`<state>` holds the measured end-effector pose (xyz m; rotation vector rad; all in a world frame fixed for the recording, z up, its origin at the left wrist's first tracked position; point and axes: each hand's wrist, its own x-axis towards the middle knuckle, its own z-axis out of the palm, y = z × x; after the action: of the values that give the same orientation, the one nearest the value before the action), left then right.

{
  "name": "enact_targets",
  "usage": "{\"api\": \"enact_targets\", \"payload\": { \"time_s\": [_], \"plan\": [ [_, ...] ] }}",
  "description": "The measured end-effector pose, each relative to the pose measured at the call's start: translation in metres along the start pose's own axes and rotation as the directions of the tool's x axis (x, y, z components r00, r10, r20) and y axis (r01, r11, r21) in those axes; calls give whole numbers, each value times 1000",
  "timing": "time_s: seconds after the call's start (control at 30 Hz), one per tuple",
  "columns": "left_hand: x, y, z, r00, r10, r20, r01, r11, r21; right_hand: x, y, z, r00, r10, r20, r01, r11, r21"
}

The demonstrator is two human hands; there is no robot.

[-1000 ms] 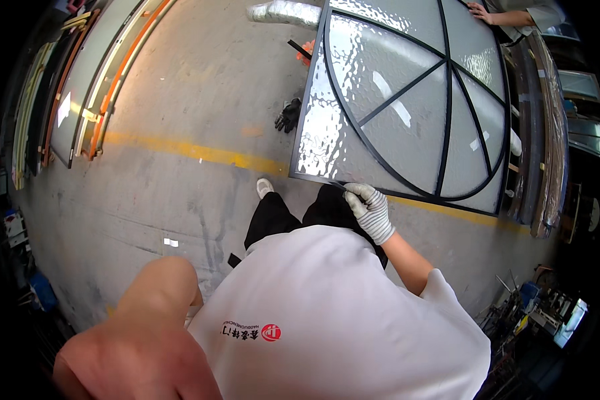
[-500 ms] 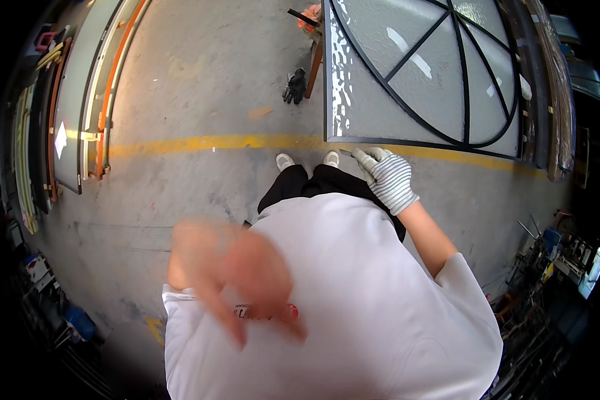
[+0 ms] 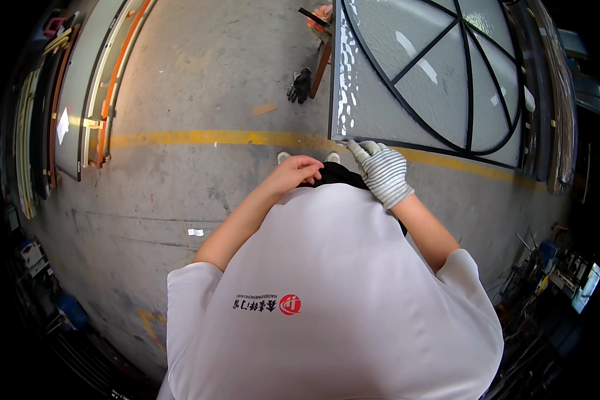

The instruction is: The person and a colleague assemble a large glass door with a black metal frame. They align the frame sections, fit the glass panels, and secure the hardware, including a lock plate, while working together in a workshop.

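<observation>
My right hand [image 3: 381, 170], in a white glove with grey stripes, is at the near left corner of a dark-framed glass panel [image 3: 413, 93]. Its thumb and fingers pinch a small thin piece [image 3: 342, 142] against or just beside that corner; its kind is too small to make out. The textured glass has dark curved and straight bars across it. My left hand [image 3: 299, 172] is bare and hangs in front of my waist, left of the glove. Its fingers are loosely bent, slightly apart, and nothing shows in them.
On the floor ahead lie a black glove [image 3: 300, 85] and a flat tan scrap [image 3: 265, 109]. A wooden leg [image 3: 321, 67] stands beside the panel. Long panels [image 3: 90, 100] lean at the left; wrapped profiles [image 3: 559, 100] line the right. A white paper piece [image 3: 195, 233] lies at lower left.
My left hand has swung from a blur before my chest forward to my waist. My right hand has moved slightly forward, bringing the thin piece to the panel's corner.
</observation>
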<state>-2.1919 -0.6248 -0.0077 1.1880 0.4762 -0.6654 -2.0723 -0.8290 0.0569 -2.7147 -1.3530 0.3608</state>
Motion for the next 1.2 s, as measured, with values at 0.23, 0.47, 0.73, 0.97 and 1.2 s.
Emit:
{"api": "enact_targets", "payload": {
  "time_s": [0.23,0.47,0.73,0.97,1.2],
  "plan": [
    [15,8,2,1000,31,-4,-31,999,-12,-2,1,-3,999,-43,-34,43,999,-8],
    [19,12,3,1000,14,2,-14,999,-36,-2,0,4,999,-24,-41,23,999,-28],
    [18,14,0,1000,0,-19,-1,999,-53,0,-1,0,997,-28,-66,29,1000,7],
    [20,12,-4,1000,1,-30,-3,998,-62,-2,-1,4,999,-25,-32,25,1000,-18],
    [16,13,-7,999,21,-36,-23,998,-55,-1,-4,0,1000,10,-22,-10,999,-42]
  ]
}}
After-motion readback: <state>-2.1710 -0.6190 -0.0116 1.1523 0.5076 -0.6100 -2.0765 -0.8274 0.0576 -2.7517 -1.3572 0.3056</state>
